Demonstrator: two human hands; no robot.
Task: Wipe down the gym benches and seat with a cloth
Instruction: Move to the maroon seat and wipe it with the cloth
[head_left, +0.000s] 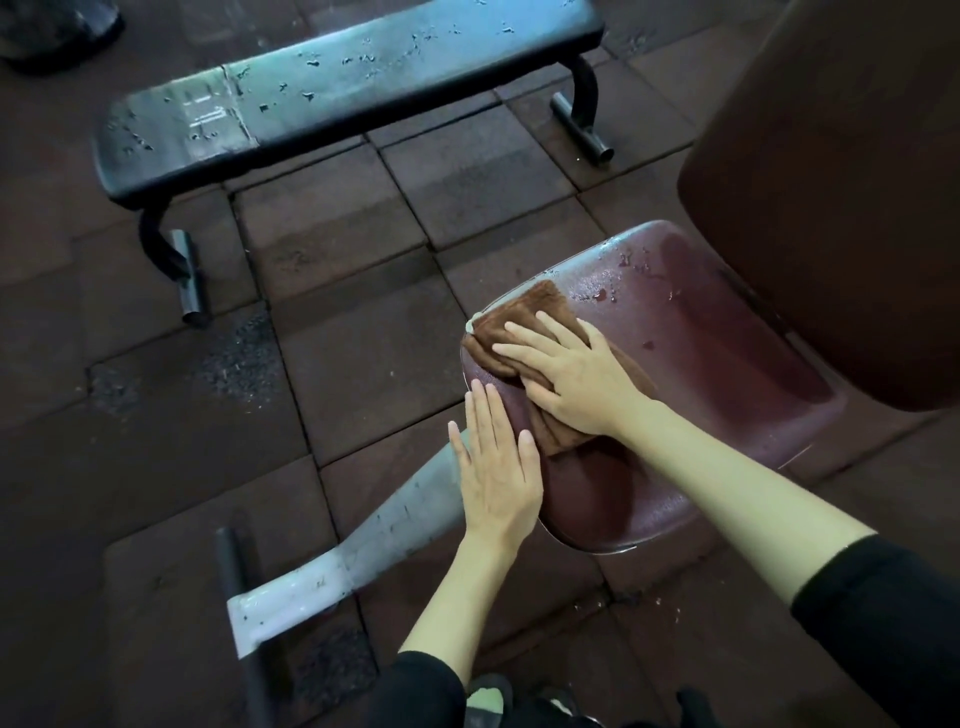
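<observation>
A dark red padded seat (691, 332) fills the right middle, wet with droplets near its far end. My right hand (571, 371) lies flat, fingers spread, pressing a folded brown cloth (524, 317) onto the seat's left front corner. Flat on the seat's near left edge, beside the cloth, rests my left hand (498, 467), fingers together and holding nothing. A dark red backrest pad (841, 182) rises at the upper right. Farther back stands a black flat bench (332, 88) with a worn, wet, peeling top.
A grey metal frame beam (374, 540) runs from under the seat down to a black floor bar (244, 613) at lower left. The floor is dark rubber tiles (363, 249). The black bench's steel feet (189, 280) stick out onto the floor. My shoes (488, 696) show at the bottom.
</observation>
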